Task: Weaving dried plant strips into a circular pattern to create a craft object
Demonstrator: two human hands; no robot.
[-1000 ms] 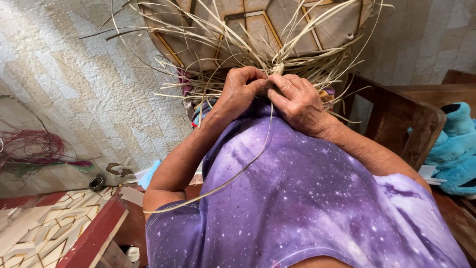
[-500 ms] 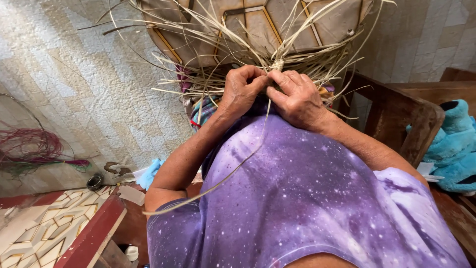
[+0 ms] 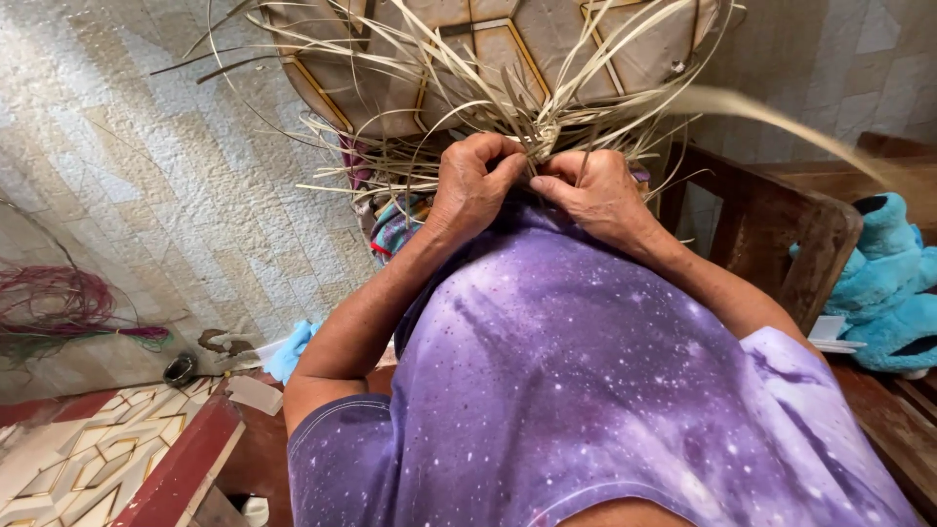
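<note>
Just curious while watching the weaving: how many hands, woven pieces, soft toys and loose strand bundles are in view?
Hands: 2 (left hand, right hand)
Woven straw piece: 1
Blue plush toy: 1
Pink strand bundle: 1
Total: 5

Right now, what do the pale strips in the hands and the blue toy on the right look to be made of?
Thin pale straw-coloured strips: dried plant fibre, perhaps palm leaf or reed, matt, flat and springy, splaying in curves from both hands' grip. Fuzzy turquoise stuffed toy: plush synthetic fabric, with a soft nap and rounded padded shape.
</note>
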